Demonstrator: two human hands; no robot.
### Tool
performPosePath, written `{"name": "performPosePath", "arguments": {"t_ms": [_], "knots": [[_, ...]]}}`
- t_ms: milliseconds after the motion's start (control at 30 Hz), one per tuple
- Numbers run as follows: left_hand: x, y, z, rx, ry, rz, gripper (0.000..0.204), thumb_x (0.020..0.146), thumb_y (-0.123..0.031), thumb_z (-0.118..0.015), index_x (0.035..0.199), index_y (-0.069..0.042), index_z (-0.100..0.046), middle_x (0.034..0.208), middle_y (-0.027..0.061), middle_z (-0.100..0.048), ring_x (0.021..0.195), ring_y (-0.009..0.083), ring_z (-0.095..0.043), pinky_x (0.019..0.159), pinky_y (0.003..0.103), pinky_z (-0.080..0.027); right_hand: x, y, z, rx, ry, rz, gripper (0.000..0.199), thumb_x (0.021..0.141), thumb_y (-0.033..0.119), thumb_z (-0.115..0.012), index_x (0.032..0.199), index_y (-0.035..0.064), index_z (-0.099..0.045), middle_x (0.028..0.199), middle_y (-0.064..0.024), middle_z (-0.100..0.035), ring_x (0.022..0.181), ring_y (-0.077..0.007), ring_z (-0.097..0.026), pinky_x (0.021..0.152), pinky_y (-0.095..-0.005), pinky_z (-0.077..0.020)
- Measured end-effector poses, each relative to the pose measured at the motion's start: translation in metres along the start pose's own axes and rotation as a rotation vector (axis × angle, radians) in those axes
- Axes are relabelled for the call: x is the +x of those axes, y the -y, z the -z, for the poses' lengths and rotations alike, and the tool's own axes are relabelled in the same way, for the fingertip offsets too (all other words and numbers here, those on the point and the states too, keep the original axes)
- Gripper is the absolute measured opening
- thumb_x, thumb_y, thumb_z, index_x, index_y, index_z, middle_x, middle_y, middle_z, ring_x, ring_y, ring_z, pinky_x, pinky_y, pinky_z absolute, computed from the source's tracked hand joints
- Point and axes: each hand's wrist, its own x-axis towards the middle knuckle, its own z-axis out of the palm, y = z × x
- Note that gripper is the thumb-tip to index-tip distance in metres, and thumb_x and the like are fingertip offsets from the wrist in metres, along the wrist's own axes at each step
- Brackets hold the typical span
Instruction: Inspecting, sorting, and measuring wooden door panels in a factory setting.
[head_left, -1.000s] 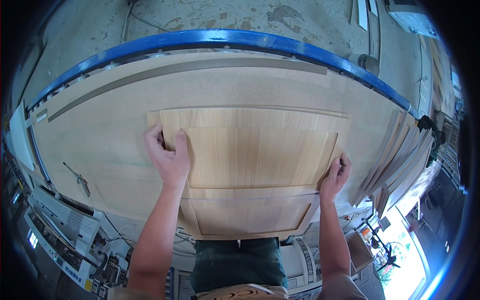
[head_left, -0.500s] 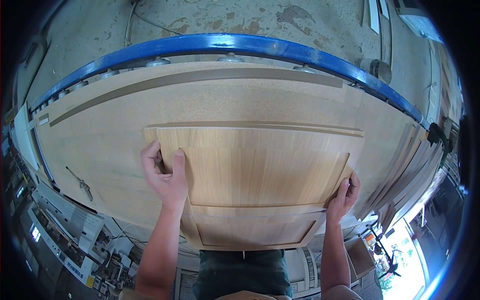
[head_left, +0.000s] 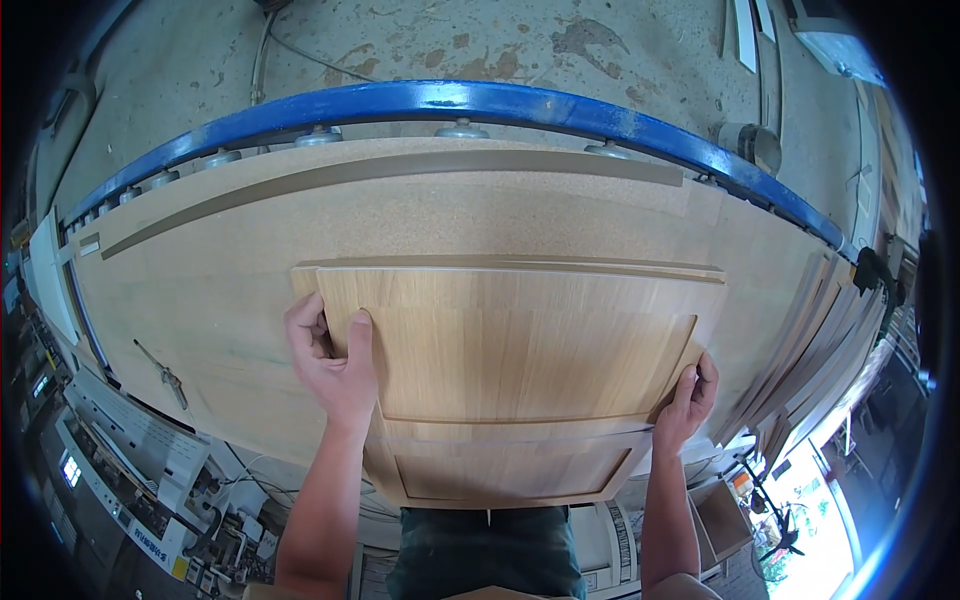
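A light wood cabinet door [head_left: 520,350] with a recessed panel lies in front of me on top of a second, similar cabinet door [head_left: 510,470], whose near part sticks out toward my body. My left hand [head_left: 338,365] grips the upper door's left edge, thumb on the face and fingers curled round the side. At the right edge, near its front corner, my right hand [head_left: 688,402] holds the same door, with the thumb along the edge; its fingertips are partly hidden. Both doors rest on a wide wooden board [head_left: 220,320].
A long grey-brown strip [head_left: 400,172] runs along the board's far side, before a blue rail [head_left: 450,97] with rollers. Left of the doors lies a small pointed tool [head_left: 165,375]. Several thin boards [head_left: 800,340] are stacked at right. Machinery [head_left: 150,480] stands at lower left.
The whole scene sits slightly lower in the picture, as though the view tilted. Both hands keep their hold on the cabinet door, which stays in place on the board.
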Motion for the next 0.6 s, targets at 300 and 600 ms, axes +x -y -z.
{"name": "performPosePath", "arguments": {"t_ms": [300,600], "knots": [[-0.002,0.009,0.006,0.007,-0.001,0.01,0.042,0.092,0.003,-0.067,0.131,0.001,-0.05,0.124,0.0101,-0.056,0.113,0.0174,-0.057,0.101,0.03,-0.044,0.0,0.001,-0.007,0.051,0.003,-0.033,0.029,0.106,0.006,-0.053,0.133,-0.0024,-0.059,0.132,-0.009,-0.06,0.12,-0.016,-0.056,0.107,-0.0316,-0.0411],[-0.003,0.005,0.0,0.061,0.012,0.036,0.041,0.096,-0.002,-0.064,0.133,0.001,-0.048,0.122,0.0097,-0.055,0.107,0.0157,-0.055,0.098,0.031,-0.044,-0.001,-0.001,-0.002,0.082,-0.031,-0.017,0.028,0.105,0.003,-0.054,0.132,-0.0014,-0.059,0.135,-0.0084,-0.059,0.119,-0.0143,-0.055,0.105,-0.0299,-0.0415]]}}
